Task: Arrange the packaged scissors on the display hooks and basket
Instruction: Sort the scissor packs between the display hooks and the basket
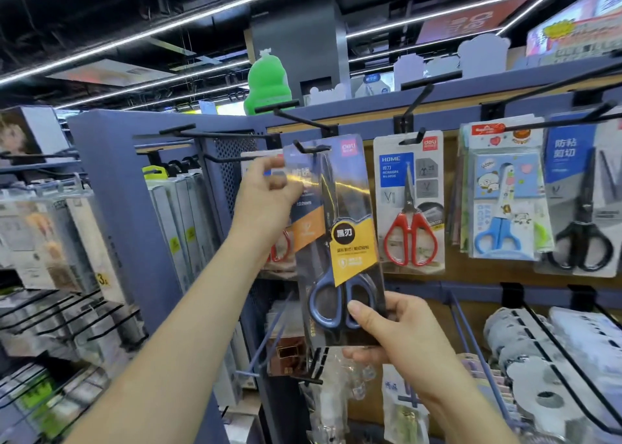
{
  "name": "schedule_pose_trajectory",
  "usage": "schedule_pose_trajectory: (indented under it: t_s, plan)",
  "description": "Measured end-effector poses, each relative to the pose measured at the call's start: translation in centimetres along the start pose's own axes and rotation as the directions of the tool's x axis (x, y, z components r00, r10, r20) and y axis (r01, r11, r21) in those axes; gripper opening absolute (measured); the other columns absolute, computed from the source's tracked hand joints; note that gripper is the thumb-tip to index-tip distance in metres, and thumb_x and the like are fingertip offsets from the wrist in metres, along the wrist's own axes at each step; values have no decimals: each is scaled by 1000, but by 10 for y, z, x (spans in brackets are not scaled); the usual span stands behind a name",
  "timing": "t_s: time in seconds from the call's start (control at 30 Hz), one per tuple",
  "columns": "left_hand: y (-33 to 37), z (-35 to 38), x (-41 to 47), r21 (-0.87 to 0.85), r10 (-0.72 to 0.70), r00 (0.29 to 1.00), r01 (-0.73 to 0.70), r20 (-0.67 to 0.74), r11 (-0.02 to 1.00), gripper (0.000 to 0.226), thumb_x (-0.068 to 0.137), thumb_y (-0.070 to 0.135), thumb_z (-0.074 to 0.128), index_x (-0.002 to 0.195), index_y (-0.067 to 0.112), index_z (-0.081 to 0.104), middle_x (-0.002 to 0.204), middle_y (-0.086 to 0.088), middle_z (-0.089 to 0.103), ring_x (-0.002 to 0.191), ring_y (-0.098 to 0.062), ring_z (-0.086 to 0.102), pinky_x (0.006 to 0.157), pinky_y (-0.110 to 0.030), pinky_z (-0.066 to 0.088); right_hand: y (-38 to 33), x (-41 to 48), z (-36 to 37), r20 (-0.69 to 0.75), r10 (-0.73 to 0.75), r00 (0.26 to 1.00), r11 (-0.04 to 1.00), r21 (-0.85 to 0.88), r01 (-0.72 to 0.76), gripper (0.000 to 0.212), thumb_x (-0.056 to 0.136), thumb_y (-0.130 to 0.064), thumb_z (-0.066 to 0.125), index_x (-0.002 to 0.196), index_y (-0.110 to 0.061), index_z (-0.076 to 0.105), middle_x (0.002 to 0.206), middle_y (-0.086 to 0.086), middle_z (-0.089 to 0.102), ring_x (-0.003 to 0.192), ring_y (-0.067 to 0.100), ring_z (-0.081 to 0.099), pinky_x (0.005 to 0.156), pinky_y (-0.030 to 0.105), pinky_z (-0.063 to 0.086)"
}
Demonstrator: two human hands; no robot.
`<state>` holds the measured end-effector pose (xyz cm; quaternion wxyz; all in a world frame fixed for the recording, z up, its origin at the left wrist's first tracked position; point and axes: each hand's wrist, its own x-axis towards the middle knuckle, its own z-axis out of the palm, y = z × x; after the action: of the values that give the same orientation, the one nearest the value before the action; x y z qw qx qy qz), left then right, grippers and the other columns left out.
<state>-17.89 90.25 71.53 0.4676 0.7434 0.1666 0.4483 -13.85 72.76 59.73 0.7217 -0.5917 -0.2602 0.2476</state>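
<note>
I hold up a dark pack of blue-handled scissors point(340, 228) with a yellow label in front of the display wall. My left hand point(266, 197) pinches its upper left edge. My right hand point(393, 329) grips its bottom right corner, thumb on the front. The pack's top hole sits at the tip of a black hook point(304, 148). To the right hang a pack of red-handled scissors point(409, 204), a pack of blue children's scissors point(505, 204) and a pack of black scissors point(582, 204). Another red-handled pack point(279, 246) is mostly hidden behind my left wrist.
Several bare black hooks point(417, 101) jut out above the packs. A wire basket point(545, 373) with white goods sits at lower right. Boxed goods point(181, 221) hang at left, and wire shelves point(67, 312) lie lower left. Bagged items point(350, 383) sit below my right hand.
</note>
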Motion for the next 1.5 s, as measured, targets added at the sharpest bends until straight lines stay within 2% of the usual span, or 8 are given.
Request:
schedule_pose_trajectory:
  t_s: [0.2, 0.43, 0.67, 0.87, 1.0, 1.1, 1.27, 1.5]
  plan:
    - [-85, -7, 3, 522, -75, 982, 158, -176, 838, 84, 79, 42, 76, 147, 20, 31, 146, -10, 38, 133, -31, 39, 113, -45, 33, 0, 19, 7, -155, -140, 978, 980, -165, 114, 9, 92, -19, 68, 85, -18, 74, 85, 14, 73, 74, 23, 73, 59, 37, 62]
    - [-98, 2, 8, 587, -159, 965, 254, -210, 769, 109, 68, 58, 78, 149, 17, 18, 141, -15, 36, 128, -36, 43, 103, -47, 43, -1, 40, 11, -194, -306, 932, 796, -590, 139, 11, 95, -32, 62, 101, -23, 58, 89, -5, 68, 81, 19, 67, 67, 34, 55]
    - [-66, -27, -52, 445, -125, 971, 205, -202, 872, 108, 72, 50, 76, 154, 25, 11, 146, -7, 30, 130, -28, 42, 106, -40, 37, -14, 22, 14, -115, -404, 907, 434, -898, 79, 65, 98, -44, 49, 153, -22, 22, 137, -1, 55, 119, 19, 57, 81, 30, 47]
    - [-40, -41, -107, 375, -64, 961, 166, -267, 912, 108, 69, 55, 75, 153, 35, 10, 148, 2, 28, 133, -21, 40, 96, -29, 35, -29, 10, 41, 153, -372, 915, 834, -378, 402, 36, 91, -44, 60, 126, -46, 55, 113, -26, 63, 109, -9, 59, 99, 26, 49]
    - [-22, -45, -127, 476, 67, 969, 56, -238, 878, 111, 61, 62, 66, 152, 35, 9, 134, 6, 31, 117, -18, 48, 81, -26, 36, -38, 8, 69, 370, -360, 857, 875, -184, 447, 36, 92, -45, 62, 126, -33, 61, 114, -10, 71, 108, 3, 66, 95, 32, 54]
    - [-17, -44, -135, 451, 101, 988, -37, -118, 892, 114, 58, 63, 68, 152, 40, 7, 119, 21, 26, 111, -2, 45, 84, -23, 42, -51, 5, 79, 259, -480, 838, 850, -101, 518, 12, 98, -20, 58, 101, -23, 70, 94, -2, 76, 90, 11, 73, 78, 28, 60]
    - [13, -46, -124, -231, 210, 972, -181, 106, 956, 79, 66, 43, 78, 135, 46, 40, 119, 16, 62, 117, -1, 59, 95, -22, 51, -55, -6, 40, 85, -580, 810, 810, -40, 585, 23, 98, -9, 52, 102, -24, 69, 96, -6, 77, 92, 10, 73, 78, 26, 59]
    - [82, 16, -64, -225, 407, 898, -368, 164, 902, 28, 84, 17, 74, 109, 26, 64, 102, -6, 71, 95, -19, 70, 78, -30, 58, -50, -9, -11, -128, -563, 817, 825, -139, 547, 21, 97, -18, 53, 102, -31, 69, 97, -7, 76, 94, 15, 72, 86, 49, 59]
